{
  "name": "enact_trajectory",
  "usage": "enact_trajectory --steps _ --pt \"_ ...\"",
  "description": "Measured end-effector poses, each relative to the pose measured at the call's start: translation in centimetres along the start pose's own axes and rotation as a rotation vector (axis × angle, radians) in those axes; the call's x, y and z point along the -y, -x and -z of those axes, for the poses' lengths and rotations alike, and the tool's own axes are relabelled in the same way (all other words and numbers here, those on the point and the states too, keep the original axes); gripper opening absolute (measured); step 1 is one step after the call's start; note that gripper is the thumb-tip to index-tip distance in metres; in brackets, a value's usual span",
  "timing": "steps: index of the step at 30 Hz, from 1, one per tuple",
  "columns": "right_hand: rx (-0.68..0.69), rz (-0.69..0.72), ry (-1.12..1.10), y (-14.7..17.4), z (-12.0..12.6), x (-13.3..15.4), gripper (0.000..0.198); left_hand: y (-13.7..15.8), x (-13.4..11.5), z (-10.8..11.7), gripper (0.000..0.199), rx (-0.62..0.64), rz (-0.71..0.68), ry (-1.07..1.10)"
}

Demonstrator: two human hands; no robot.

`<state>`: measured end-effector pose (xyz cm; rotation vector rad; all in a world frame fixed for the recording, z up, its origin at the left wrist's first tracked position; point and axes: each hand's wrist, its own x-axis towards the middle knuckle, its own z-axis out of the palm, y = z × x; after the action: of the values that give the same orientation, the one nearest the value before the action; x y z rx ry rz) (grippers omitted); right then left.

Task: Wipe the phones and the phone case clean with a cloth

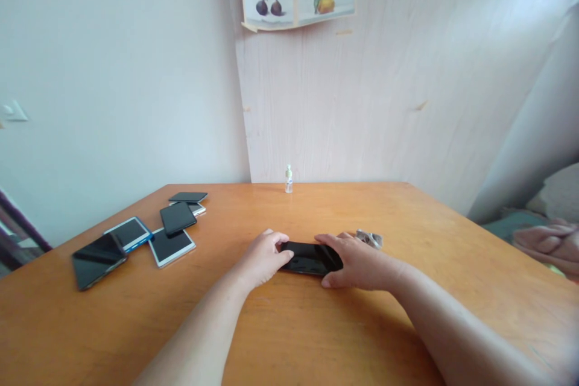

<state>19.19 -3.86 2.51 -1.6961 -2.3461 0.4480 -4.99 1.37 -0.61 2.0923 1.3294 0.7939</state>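
A black tablet (310, 258) with a glossy dark screen lies crosswise on the wooden table in front of me, screen up. My left hand (266, 258) holds its left end, thumb on the near side and fingers at the far corner. At the right end, my right hand (355, 260) grips it with the thumb at the near edge and the fingers over the far edge. Both ends are partly covered by my hands. Just behind my right hand lies a crumpled greyish cloth (370, 239), partly hidden by that hand.
Several tablets lie at the left, some overlapping: a black one (99, 260), a blue-edged one (131, 233), a white-framed one (172, 248) and a dark one (178, 218). A small clear spray bottle (289, 181) stands near the far edge of the table (280, 338), before the wall.
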Motion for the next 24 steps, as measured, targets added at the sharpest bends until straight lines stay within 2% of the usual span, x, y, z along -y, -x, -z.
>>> enact_trajectory --steps 6,11,13,16,20,24 --pt "-0.076 0.042 0.026 0.1 -0.1 0.8 0.082 -0.2 0.4 -0.3 0.03 -0.016 0.013 0.038" --pt "-0.126 -0.06 -0.023 -0.2 -0.3 1.0 0.084 -0.4 0.6 -0.4 0.042 -0.089 0.1 0.243" --pt "-0.142 -0.075 -0.018 -0.4 -0.4 1.0 0.084 -0.5 0.7 -0.5 0.044 -0.093 0.103 0.246" --pt "-0.167 -0.013 0.016 -0.5 -0.5 1.1 0.078 -0.5 0.6 -0.6 0.042 -0.094 0.024 0.14" --pt "-0.165 0.064 0.013 -0.6 -0.6 1.4 0.07 -0.3 0.4 -0.9 0.043 -0.048 -0.175 0.017" --pt "-0.131 0.01 -0.074 -0.6 -0.7 1.5 0.079 0.0 0.1 -1.1 0.055 -0.022 -0.21 -0.039"
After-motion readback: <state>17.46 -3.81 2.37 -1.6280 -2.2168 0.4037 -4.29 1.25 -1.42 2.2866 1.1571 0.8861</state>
